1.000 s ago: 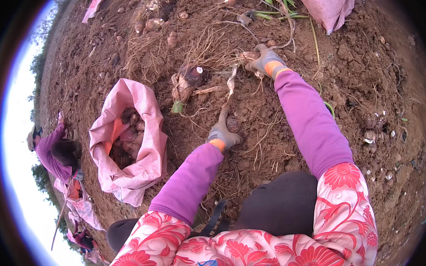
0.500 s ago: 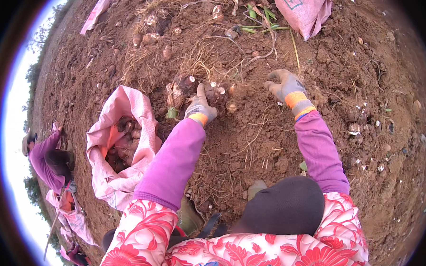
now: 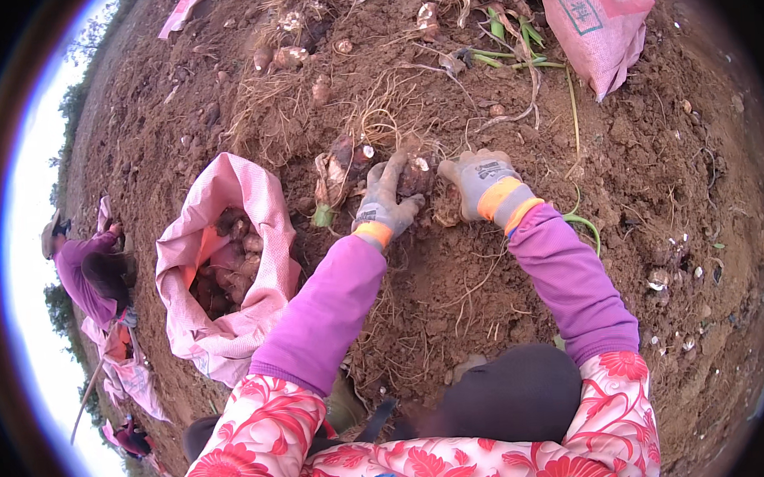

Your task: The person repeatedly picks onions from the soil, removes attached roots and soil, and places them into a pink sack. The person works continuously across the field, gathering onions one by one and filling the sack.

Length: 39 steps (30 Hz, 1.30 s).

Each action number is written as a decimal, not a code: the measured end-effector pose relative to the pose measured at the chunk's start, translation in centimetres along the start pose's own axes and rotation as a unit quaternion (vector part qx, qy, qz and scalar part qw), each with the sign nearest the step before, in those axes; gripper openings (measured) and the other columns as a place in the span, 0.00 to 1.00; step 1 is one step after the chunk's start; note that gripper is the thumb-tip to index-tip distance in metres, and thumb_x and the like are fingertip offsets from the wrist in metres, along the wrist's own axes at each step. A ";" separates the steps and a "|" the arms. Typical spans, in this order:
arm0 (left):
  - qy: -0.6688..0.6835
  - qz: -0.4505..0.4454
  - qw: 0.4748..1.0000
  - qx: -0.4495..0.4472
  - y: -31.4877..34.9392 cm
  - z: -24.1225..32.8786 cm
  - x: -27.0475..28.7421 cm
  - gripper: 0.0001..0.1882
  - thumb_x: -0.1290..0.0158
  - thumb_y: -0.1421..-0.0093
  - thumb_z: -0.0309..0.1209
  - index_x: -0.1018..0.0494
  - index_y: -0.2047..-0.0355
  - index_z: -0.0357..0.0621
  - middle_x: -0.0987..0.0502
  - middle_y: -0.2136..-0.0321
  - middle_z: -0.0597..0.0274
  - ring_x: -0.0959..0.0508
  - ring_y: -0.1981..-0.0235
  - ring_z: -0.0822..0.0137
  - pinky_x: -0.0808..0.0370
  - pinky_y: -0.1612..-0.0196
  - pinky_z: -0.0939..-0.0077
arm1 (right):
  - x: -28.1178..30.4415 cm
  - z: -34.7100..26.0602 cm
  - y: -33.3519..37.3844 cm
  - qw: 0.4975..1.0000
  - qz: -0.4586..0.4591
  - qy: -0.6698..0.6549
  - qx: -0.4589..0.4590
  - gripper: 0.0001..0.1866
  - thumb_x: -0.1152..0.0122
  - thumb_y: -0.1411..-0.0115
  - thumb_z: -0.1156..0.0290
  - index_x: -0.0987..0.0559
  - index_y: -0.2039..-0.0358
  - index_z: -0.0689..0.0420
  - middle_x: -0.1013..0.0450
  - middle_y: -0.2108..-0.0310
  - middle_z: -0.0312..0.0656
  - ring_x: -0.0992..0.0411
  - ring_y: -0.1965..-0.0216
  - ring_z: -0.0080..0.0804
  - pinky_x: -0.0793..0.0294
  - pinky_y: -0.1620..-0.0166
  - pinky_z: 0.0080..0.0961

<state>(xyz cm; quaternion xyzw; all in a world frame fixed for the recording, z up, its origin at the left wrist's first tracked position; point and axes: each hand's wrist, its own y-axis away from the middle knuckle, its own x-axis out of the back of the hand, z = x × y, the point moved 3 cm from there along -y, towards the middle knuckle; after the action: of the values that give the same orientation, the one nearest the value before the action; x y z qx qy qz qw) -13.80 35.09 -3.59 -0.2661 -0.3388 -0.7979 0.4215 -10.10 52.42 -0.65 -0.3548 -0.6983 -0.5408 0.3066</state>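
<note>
Touching a brown root clump (image 3: 414, 182) on the soil (image 3: 419, 296) from its left, the left hand (image 3: 385, 208) held its fingers spread; at the clump's right, the right hand (image 3: 484, 183) was curled, whether gripping I could not tell. An open pink sack (image 3: 268, 205) of tubers (image 3: 230, 275) stood left, a second pink sack (image 3: 608, 37) far right.

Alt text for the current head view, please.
A person's gloved left hand and gloved right hand are at either side of a soil-caked root clump on loose brown soil. To their left, an open pink sack holds brown tubers; another person in purple is at far left.
</note>
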 end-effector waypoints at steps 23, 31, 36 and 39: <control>-0.186 -0.105 0.976 -0.030 3.8 4.8 -5.0 0.51 0.41 0.51 0.19 0.43 0.30 0.79 0.49 0.28 0.44 0.38 0.31 0.41 0.33 0.33 0.54 | 4.2 8.3 17.5 0.476 0.531 -0.676 0.185 0.34 0.29 0.50 0.85 0.30 0.41 0.59 0.22 0.55 0.48 0.21 0.58 0.37 0.16 0.55 0.32; -0.023 -0.074 0.997 -0.005 8.9 -0.4 -5.1 0.34 0.39 0.43 0.34 0.33 0.34 0.58 0.40 0.30 0.50 0.41 0.29 0.49 0.40 0.29 0.60 | -3.2 0.4 12.7 0.927 0.371 -0.052 0.012 0.42 0.27 0.53 0.76 0.29 0.36 0.39 0.34 0.38 0.40 0.32 0.38 0.49 0.29 0.37 0.43; -0.013 -0.089 0.989 0.119 12.5 -5.3 -3.6 0.26 0.38 0.42 0.33 0.25 0.42 0.47 0.21 0.48 0.49 0.22 0.45 0.55 0.27 0.41 0.67 | -11.1 3.8 8.1 0.924 0.280 -0.215 -0.146 0.41 0.26 0.50 0.64 0.32 0.35 0.43 0.37 0.36 0.47 0.31 0.42 0.54 0.28 0.40 0.43; -0.038 -0.101 0.994 0.032 13.1 -4.6 -4.1 0.25 0.39 0.42 0.31 0.24 0.43 0.46 0.20 0.50 0.52 0.21 0.49 0.59 0.25 0.44 0.68 | -10.2 5.2 6.2 0.945 0.228 -0.203 -0.116 0.38 0.24 0.53 0.63 0.29 0.39 0.43 0.32 0.43 0.46 0.30 0.42 0.54 0.26 0.42 0.44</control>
<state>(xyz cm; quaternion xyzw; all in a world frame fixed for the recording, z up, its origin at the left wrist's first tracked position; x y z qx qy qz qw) -1.23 28.19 -5.22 -0.2470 -0.4053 -0.8144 0.3340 0.53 56.83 -6.78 -0.6400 -0.5783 -0.4504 0.2304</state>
